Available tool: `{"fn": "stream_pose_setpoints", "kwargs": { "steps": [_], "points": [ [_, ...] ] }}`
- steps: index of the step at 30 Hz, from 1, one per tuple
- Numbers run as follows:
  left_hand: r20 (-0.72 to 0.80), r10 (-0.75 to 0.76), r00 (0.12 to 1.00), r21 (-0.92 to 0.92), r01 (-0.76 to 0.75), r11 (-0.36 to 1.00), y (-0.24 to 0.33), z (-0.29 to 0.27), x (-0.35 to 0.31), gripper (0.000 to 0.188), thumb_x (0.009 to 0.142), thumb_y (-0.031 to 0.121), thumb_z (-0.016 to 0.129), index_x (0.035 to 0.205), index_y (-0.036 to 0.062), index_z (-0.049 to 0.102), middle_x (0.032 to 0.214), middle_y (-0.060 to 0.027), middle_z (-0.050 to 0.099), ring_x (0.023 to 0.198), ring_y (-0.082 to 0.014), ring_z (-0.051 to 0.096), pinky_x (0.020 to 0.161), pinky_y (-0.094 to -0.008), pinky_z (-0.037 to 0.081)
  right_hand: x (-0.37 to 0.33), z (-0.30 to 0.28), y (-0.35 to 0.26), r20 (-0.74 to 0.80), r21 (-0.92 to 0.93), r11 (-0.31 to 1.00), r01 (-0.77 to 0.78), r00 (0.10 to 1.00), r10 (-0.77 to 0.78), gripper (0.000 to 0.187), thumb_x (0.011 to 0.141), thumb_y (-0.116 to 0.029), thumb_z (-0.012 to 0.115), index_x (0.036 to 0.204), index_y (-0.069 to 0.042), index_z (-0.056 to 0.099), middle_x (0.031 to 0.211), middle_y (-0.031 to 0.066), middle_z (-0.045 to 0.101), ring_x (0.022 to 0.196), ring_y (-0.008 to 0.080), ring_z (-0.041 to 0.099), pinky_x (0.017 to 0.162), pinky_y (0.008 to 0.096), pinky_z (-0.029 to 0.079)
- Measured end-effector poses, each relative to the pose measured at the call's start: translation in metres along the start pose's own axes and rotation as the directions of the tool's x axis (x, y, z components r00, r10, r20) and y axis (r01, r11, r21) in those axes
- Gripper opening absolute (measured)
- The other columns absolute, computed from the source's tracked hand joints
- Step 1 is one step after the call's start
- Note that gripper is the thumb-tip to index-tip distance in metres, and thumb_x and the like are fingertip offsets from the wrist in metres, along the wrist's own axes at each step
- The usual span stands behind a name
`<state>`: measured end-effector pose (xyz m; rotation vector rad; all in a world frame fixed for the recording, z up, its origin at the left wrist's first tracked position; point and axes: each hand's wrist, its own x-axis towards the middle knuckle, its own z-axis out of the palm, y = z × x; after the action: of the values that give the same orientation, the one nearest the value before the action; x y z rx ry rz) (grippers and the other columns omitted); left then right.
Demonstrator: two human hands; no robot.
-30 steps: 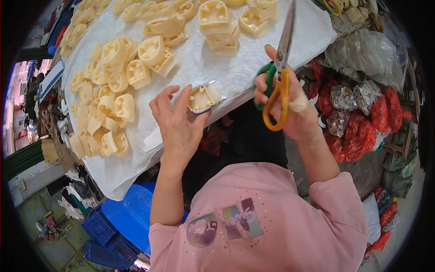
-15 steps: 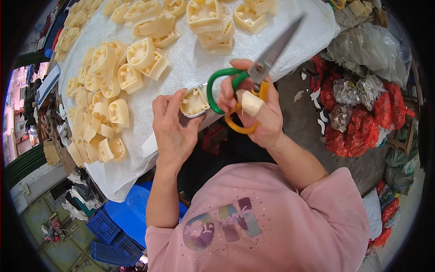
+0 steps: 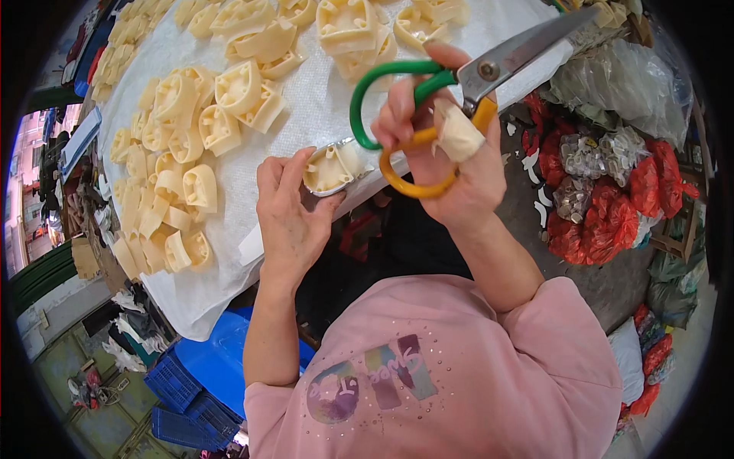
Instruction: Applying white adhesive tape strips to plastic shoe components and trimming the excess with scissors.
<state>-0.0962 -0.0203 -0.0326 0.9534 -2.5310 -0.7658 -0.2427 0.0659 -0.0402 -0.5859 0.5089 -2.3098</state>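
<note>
At the near edge of the white-covered table, my left hand grips a cream-coloured moulded part with a shiny silver rim between thumb and fingers. The part's hollow side, with small posts inside, faces up. My right hand is closed round a big pair of scissors with one green and one orange handle loop. Their blades are together and point to the upper right, apart from the part. Beige tape wraps a digit of my right hand.
Many cream moulded parts lie in piles over the white cloth. On the right, red plastic bags and clear bags sit on the floor. A blue tub and blue crates stand at the lower left.
My right hand has lifted the scissors up and to the right, away from the part. My left hand has hardly moved and still grips the part.
</note>
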Motion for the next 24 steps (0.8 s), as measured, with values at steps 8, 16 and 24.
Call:
{"fn": "stream_pose_setpoints", "kwargs": {
  "steps": [8, 16, 24],
  "points": [
    [-0.004, 0.022, 1.000, -0.027, -0.022, 0.999, -0.004, 0.000, 0.002, 0.056, 0.057, 0.000, 0.075, 0.110, 0.0022, 0.058, 0.088, -0.0094, 0.048, 0.080, -0.0236, 0.053, 0.074, -0.0312, 0.045, 0.010, -0.004, 0.011, -0.036, -0.152, 0.974, -0.166, 0.986, 0.163, 0.045, 0.085, -0.005, 0.044, 0.128, -0.008, 0.034, 0.085, 0.0081, 0.045, 0.072, 0.0144, 0.041, 0.067, 0.0310, 0.038],
    [-0.002, -0.009, 1.000, 0.007, 0.009, 1.000, -0.001, -0.004, 0.001, 0.056, 0.059, -0.001, 0.075, 0.111, 0.0022, 0.055, 0.090, -0.0104, 0.049, 0.081, -0.0239, 0.054, 0.075, -0.0315, 0.045, 0.016, -0.005, 0.021, 0.001, -0.171, 0.963, -0.211, 0.977, 0.214, 0.045, 0.085, -0.005, 0.044, 0.129, -0.005, 0.036, 0.084, 0.0082, 0.045, 0.073, 0.0146, 0.042, 0.068, 0.0300, 0.039],
    [0.022, -0.150, 0.988, -0.433, 0.145, 0.890, -0.016, -0.016, -0.005, 0.054, 0.069, -0.004, 0.069, 0.118, -0.0003, 0.048, 0.112, -0.0084, 0.053, 0.106, -0.0173, 0.053, 0.094, -0.0294, 0.041, 0.015, -0.001, -0.025, 0.031, -0.862, 0.500, -0.083, 0.976, 0.215, 0.061, 0.077, -0.014, 0.061, 0.133, -0.002, 0.040, 0.095, 0.0110, 0.050, 0.085, 0.0198, 0.050, 0.076, 0.0294, 0.042]
  ]
}}
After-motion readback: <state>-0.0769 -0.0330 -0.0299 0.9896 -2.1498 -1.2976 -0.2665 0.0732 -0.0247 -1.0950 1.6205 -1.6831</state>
